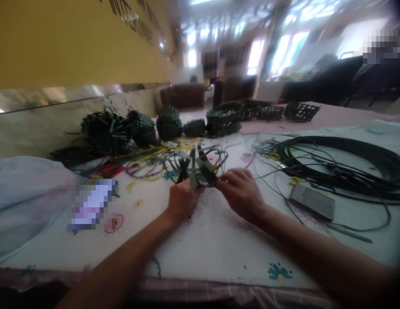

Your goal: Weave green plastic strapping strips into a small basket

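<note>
A small piece of woven green strips [200, 167] is held up between both hands over the middle of the table, its loose ends sticking up and curling outward. My left hand [183, 199] is closed on its left lower side. On its right edge, my right hand [240, 193] pinches the strips with thumb and fingers pressed together. Motion blur hides exactly how the strips cross at the fingertips.
Dark green woven baskets [169, 122] line the table's far side. At the right lie a large coil of dark strips [344, 148] and a grey block [312, 201]. A pixelated flat object [93, 204] and a whitish plastic bag [29, 197] are at the left.
</note>
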A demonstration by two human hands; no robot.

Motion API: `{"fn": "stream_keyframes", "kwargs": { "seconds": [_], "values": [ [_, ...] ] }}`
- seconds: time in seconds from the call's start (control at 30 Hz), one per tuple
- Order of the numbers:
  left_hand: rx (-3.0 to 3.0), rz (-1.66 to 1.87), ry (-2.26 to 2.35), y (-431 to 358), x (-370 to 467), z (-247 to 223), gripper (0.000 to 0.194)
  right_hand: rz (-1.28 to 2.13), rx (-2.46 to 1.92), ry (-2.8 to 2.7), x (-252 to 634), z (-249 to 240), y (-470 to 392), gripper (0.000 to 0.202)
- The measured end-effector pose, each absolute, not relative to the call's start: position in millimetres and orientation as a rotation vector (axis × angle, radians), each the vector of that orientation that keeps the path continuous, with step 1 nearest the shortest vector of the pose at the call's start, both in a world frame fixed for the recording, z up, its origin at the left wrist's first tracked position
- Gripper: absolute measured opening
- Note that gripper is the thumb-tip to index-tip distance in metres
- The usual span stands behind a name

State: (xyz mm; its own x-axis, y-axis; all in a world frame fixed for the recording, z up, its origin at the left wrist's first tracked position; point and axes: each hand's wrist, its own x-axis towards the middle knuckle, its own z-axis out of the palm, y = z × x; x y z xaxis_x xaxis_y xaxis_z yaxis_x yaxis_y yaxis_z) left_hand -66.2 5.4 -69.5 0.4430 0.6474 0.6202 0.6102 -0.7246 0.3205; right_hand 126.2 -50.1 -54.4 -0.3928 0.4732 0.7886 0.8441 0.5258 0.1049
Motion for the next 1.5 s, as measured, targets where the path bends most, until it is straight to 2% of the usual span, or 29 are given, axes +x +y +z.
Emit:
{"fn": "stream_keyframes", "kwargs": {
  "seconds": [0.23,0.4,0.5,0.6,0.67,0.77,1.0,1.33,1.5],
  "values": [
    [2.623,1.095,1.181,-0.9,-65.4,-63.4,0.006,-0.921,-1.014,-1.935,126.8,-48.0,-49.3,0.013],
    [2.349,1.124,1.223,-2.9,-67.4,-58.5,0.006,-0.81,-0.936,-1.933,126.4,-47.4,-56.3,0.007],
    [2.245,1.181,1.214,-1.2,-69.6,-57.2,0.005,-0.433,-1.075,-2.036,122.6,-56.7,-59.0,0.02],
    [2.224,1.216,1.181,-0.2,-72.0,-56.2,0.005,0.223,-1.294,-1.832,119.4,-65.8,-54.4,0.016],
    [2.216,1.226,1.144,-0.3,-73.4,-55.4,0.005,0.631,-1.279,-1.572,119.0,-67.2,-50.3,0.017],
    [2.209,1.207,1.087,-0.5,-74.7,-54.5,0.005,0.908,-1.098,-1.335,119.9,-62.8,-48.6,0.021],
    [2.143,1.167,1.037,1.8,-76.3,-55.2,0.005,0.888,-0.842,-1.441,118.9,-54.7,-54.5,0.014],
    [2.354,1.09,0.956,-4.0,-75.9,-56.8,0.004,0.607,-1.169,-1.6,117.3,-63.8,-51.9,0.024],
    [2.385,1.049,0.901,-6.8,-75.3,-59.7,0.004,0.812,-1.205,-1.579,119.6,-66.9,-48.4,0.022]
  ]
}}
